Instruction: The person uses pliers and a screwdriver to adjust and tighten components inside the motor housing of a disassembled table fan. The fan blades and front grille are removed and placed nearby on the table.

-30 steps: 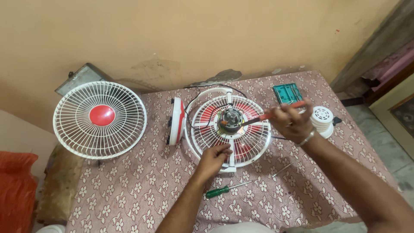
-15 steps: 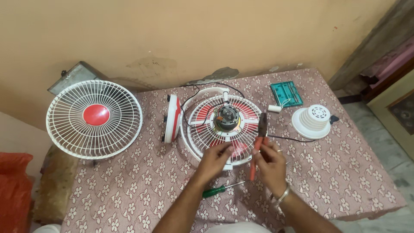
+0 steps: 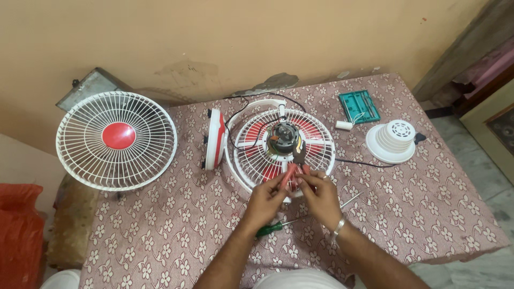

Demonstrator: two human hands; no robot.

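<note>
Spread over the table is a floral cloth, set against a tan wall. Seen from the head camera, red-handled pliers are gripped by both hands together: the left hand and the right hand are closed around the handles, side by side. The pliers' dark nose is pointed at the motor in the middle of the white rear grille, which lies flat on the table. A green screwdriver lies just below the hands. A loose front grille is propped at the left table edge, and a white cap is at the right.
</note>
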